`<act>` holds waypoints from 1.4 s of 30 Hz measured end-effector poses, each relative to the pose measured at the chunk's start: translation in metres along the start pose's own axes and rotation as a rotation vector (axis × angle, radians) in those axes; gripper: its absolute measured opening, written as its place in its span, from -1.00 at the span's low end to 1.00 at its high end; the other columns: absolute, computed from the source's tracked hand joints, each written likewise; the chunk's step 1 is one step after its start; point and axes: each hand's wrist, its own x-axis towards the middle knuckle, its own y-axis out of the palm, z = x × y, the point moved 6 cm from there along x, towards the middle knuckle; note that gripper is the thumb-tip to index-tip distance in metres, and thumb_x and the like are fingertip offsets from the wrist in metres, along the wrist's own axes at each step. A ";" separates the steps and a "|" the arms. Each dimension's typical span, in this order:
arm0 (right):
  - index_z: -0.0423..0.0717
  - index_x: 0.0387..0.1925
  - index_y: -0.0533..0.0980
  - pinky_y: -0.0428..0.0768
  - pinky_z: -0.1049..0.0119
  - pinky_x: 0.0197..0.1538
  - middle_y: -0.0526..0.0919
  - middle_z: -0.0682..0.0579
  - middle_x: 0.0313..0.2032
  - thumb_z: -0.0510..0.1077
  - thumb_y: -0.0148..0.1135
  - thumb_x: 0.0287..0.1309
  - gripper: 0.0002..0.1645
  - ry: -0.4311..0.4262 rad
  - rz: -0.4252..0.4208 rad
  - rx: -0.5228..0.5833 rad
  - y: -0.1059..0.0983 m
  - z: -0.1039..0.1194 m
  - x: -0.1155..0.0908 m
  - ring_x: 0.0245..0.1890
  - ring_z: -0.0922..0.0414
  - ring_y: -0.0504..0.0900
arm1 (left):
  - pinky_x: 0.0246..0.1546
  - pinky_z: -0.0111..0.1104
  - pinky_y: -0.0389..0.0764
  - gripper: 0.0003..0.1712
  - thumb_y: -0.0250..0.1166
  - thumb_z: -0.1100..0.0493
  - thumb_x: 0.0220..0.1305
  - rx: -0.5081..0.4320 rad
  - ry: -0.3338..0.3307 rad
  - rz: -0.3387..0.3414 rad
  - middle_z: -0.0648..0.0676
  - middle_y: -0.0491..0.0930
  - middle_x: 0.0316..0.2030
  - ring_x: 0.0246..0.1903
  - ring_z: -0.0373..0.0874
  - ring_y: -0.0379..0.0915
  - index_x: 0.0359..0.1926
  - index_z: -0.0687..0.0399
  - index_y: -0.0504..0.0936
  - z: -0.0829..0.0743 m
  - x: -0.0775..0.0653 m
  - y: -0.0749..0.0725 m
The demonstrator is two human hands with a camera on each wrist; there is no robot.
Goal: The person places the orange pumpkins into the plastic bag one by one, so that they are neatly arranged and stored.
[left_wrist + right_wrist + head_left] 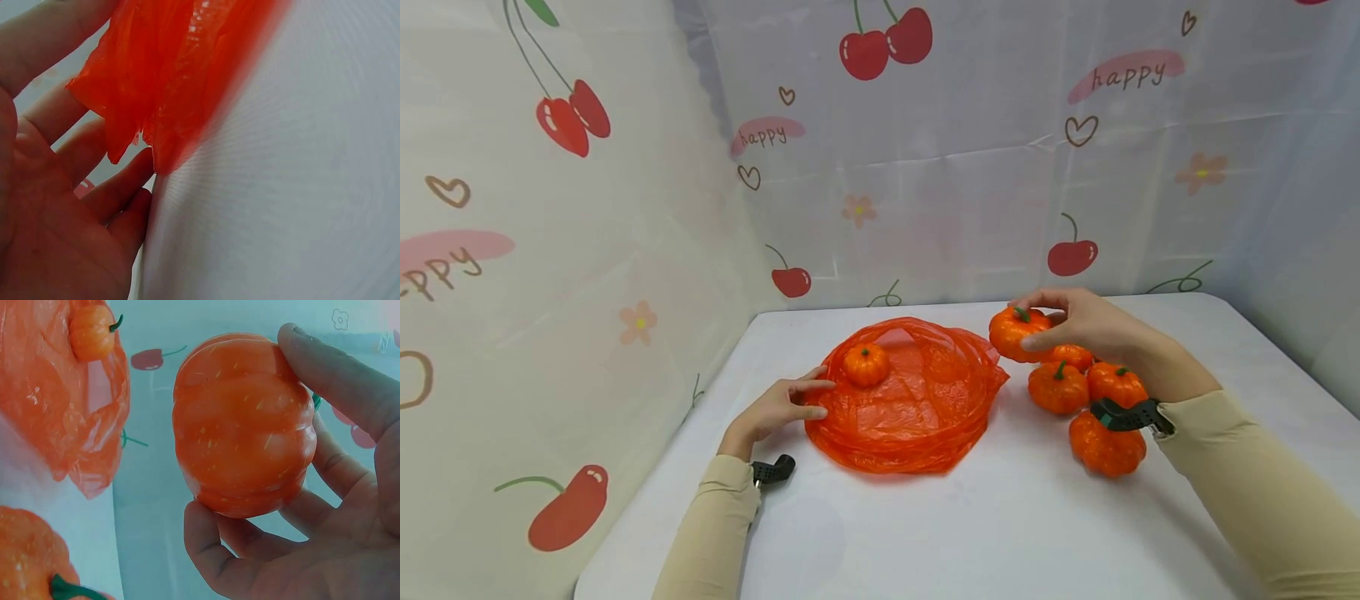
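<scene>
My right hand [1086, 321] grips a small orange pumpkin [244, 428], thumb on one side and fingers on the other. Held up beside the right edge of a red plastic bag [902, 417], it has a green stem and yellow flecks. The bag lies spread on the table, its mouth wide. A smaller pumpkin [866, 365] sits within the bag's outline at the left. At the bag's left edge is my left hand [777, 408], thumb and fingers apart, fingertips touching the thin plastic. Several more pumpkins [1058, 388] cluster below my right hand, partly hidden by it.
The white table [887, 533] has its far edge along a hanging cloth [925, 225] printed with cherries. Another cloth panel [647, 383] borders the left side. The nearest pumpkin [1107, 445] in the cluster lies beneath the right wrist strap [1127, 415].
</scene>
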 end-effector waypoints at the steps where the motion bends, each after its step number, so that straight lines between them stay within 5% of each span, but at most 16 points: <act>1: -0.03 0.16 0.49 0.63 0.03 0.20 0.39 -0.04 0.44 0.08 0.57 0.08 -0.32 -0.002 0.002 -0.002 0.001 0.002 0.002 0.40 -0.19 0.39 | 0.53 0.07 0.22 -0.35 0.51 0.05 0.24 -0.003 0.000 -0.001 0.00 0.12 0.61 0.63 0.15 -0.14 0.35 -0.06 0.60 0.000 0.000 0.000; 12: -0.09 0.11 0.50 0.53 0.08 0.20 0.51 -0.04 0.25 -0.01 0.56 0.11 -0.40 -0.042 0.057 0.083 0.017 0.023 0.035 0.13 -0.08 0.60 | 0.54 0.07 0.21 -0.36 0.50 0.04 0.24 0.012 -0.019 -0.001 -0.03 0.16 0.60 0.63 0.12 -0.11 0.34 -0.12 0.61 0.001 0.000 -0.001; 26: -0.13 0.05 0.56 0.72 0.17 0.10 0.49 -0.10 0.31 -0.12 0.56 0.11 -0.50 -0.089 0.056 0.096 0.048 0.039 0.090 0.11 -0.08 0.60 | 0.56 0.10 0.14 -0.37 0.50 0.07 0.24 0.005 0.010 0.001 0.03 0.19 0.59 0.62 0.15 -0.09 0.34 -0.06 0.61 0.003 0.003 -0.002; 33: -0.18 0.07 0.53 0.73 0.10 0.12 0.47 -0.11 0.30 -0.22 0.53 0.13 -0.50 -0.099 0.087 0.184 0.064 0.038 0.115 0.09 -0.08 0.61 | 0.57 0.10 0.13 -0.36 0.51 0.05 0.23 0.013 0.002 -0.001 0.01 0.20 0.59 0.62 0.14 -0.08 0.34 -0.07 0.61 0.002 0.002 -0.002; 42: -0.10 0.07 0.57 0.70 0.19 0.11 0.55 -0.08 0.19 -0.19 0.56 0.10 -0.49 -0.082 0.084 0.153 0.086 0.032 0.140 0.11 -0.05 0.55 | 0.57 0.10 0.12 -0.36 0.51 0.05 0.23 0.010 -0.007 -0.001 -0.01 0.18 0.59 0.63 0.13 -0.10 0.34 -0.10 0.61 0.002 0.001 -0.002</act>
